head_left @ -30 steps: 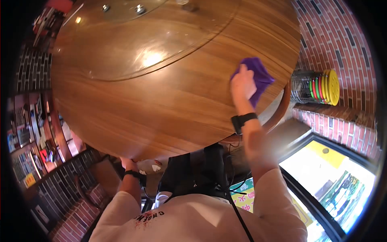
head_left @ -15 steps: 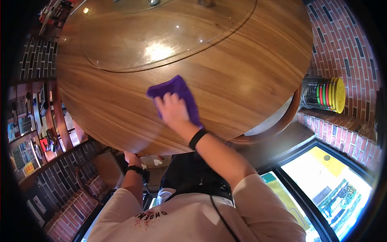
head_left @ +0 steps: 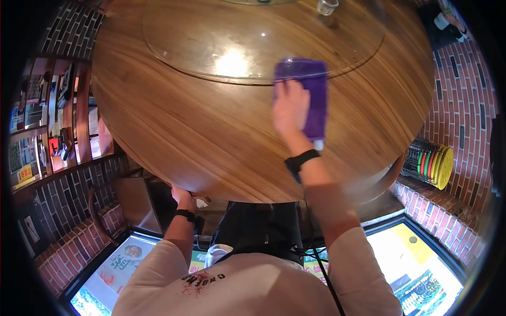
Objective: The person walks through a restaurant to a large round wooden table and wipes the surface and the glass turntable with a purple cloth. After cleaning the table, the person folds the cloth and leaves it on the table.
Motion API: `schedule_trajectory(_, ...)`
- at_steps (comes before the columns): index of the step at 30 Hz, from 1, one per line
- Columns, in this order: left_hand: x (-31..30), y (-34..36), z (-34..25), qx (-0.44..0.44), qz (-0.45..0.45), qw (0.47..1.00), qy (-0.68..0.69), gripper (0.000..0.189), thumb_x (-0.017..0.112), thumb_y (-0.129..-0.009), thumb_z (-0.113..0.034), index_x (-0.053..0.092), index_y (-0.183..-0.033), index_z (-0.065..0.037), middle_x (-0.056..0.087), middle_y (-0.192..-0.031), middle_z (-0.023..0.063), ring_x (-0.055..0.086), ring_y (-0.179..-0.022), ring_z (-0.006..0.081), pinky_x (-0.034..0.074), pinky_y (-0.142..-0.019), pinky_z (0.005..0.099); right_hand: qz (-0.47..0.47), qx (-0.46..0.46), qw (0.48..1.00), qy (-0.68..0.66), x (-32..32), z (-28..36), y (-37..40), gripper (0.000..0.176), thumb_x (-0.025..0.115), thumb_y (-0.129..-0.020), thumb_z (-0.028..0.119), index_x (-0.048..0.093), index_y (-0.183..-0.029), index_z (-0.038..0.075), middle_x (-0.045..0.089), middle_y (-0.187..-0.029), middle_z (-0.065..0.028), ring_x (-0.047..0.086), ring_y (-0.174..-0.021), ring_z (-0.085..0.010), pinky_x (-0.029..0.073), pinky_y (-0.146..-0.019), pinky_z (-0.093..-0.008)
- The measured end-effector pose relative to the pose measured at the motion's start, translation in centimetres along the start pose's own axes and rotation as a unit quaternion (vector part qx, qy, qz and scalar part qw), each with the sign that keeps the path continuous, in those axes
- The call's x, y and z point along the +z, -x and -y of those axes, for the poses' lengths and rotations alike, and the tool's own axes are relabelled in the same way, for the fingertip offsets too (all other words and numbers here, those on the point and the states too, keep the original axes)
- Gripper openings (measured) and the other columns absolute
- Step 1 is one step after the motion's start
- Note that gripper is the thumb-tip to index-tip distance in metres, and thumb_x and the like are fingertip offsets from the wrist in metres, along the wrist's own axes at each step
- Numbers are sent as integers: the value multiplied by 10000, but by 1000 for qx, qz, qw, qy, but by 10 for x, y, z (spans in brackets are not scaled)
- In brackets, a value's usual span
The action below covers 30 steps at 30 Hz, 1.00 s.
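My right hand [head_left: 291, 108] presses a folded purple cloth [head_left: 315, 102] against the round wooden table [head_left: 221, 142], fingers lying over its left half. The cloth's far end overlaps the rim of the clear glass turntable [head_left: 195, 58] in this view. A small pale tag [head_left: 318, 144] shows at the cloth's near end. Down at the table's near left edge rests my left hand [head_left: 182, 195], its fingers mostly hidden by the edge.
A small clear glass [head_left: 327, 6] stands at the far side. Stacked stools with yellow seats [head_left: 445, 167] are by the brick wall on the right. Left are wooden shelves [head_left: 81, 116] and a chair [head_left: 138, 203]. Another person's hand [head_left: 454, 21] shows at far upper right.
My right hand has carried the purple cloth right and farther forward, up to the turntable's rim. My left hand stays by the table edge. The camera view has shifted slightly.
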<state>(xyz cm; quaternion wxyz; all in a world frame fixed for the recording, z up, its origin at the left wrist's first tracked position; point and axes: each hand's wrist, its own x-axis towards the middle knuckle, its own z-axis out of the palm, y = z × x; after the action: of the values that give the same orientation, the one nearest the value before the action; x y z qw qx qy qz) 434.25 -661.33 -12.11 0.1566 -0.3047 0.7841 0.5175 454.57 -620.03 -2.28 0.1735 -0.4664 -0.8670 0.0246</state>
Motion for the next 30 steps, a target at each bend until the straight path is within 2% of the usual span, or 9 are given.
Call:
schedule_trajectory(3, 2, 11, -7, -2, -8, 1000, 6, 631, 635, -950, -523, 658, -1234, 40, 729, -1091, 112, 706, -930, 294, 559, -836, 403, 62, -110, 987, -95, 5, 99, 12, 334, 523, -936, 172, 619, -1240, 71, 570, -1352, -104, 502, -1255, -300, 369, -1080, -515)
schedule_trajectory(8, -1, -15, 8, -2, -26, 1000, -16, 619, 677, -906, -579, 726, -1140, -8, 732, -1023, 67, 706, -931, 242, 558, -797, 373, 124, -201, 952, -193, 24, 178, 42, 487, 526, -988, 243, 545, -1444, 72, 484, -1541, -109, 391, -1455, -292, 260, -1216, -515)
schedule_trajectory(12, -12, -42, 21, -10, -18, 999, -46, 600, 679, -913, -568, 720, -1140, -14, 726, -1019, 61, 703, -926, 236, 560, -793, 375, 143, -171, 966, -135, 19, 140, 22, 514, 490, -1026, 322, 512, -1480, 83, 462, -1573, -101, 368, -1481, -284, 238, -1233, -509)
schedule_trajectory(17, -4, 4, -1, -13, 31, 999, 35, 566, 661, -945, -520, 704, -1164, 0, 726, -1052, 64, 704, -930, 240, 560, -793, 365, 150, -42, 988, 7, 7, 32, 5, 593, 414, -1057, 367, 354, -1590, 115, 374, -1638, -89, 304, -1522, -274, 184, -1256, -506)
schedule_trajectory(19, 2, 10, -3, 2, 23, 999, 38, 560, 651, -956, -509, 699, -1179, 2, 728, -1065, 69, 706, -931, 244, 559, -804, 365, 252, 34, 963, 89, -36, -7, -12, 592, 389, -1076, 379, 325, -1602, 115, 328, -1665, -98, 264, -1545, -282, 191, -1251, -516)
schedule_trajectory(22, 3, 5, 3, 14, 4, 999, 29, 550, 634, -970, -493, 697, -1190, 7, 733, -1074, 77, 707, -934, 251, 555, -824, 371, 160, 132, 973, 100, -19, -72, -1, 588, 379, -1081, 379, 325, -1602, 110, 269, -1690, -108, 221, -1560, -307, 193, -1244, -550)
schedule_trajectory(24, 3, 2, 9, 37, -6, 998, 44, 536, 626, -977, -479, 705, -1182, 11, 738, -1068, 80, 708, -941, 254, 554, -836, 378, 142, 162, 973, 83, -15, -61, -1, 603, 360, -1079, 395, 325, -1601, 96, 229, -1707, -112, 192, -1571, -321, 172, -1245, -577)
schedule_trajectory(27, 0, 7, 4, 39, -29, 999, -12, 515, 621, -982, -454, 723, -1149, 23, 745, -1036, 80, 711, -937, 252, 560, -836, 372, 219, 89, 965, 113, -10, -7, -8, 628, 349, -1073, 422, 328, -1598, 79, 223, -1707, -124, 175, -1576, -333, 150, -1241, -601)
schedule_trajectory(30, -1, 1, 7, 44, -28, 999, -5, 502, 634, -970, -457, 743, -1126, 7, 751, -1014, 76, 715, -925, 245, 565, -795, 366, 124, -75, 989, -25, -3, 87, 7, 606, 519, -947, 408, 499, -1448, 69, 473, -1509, -146, 346, -1445, -322, 273, -1139, -614)
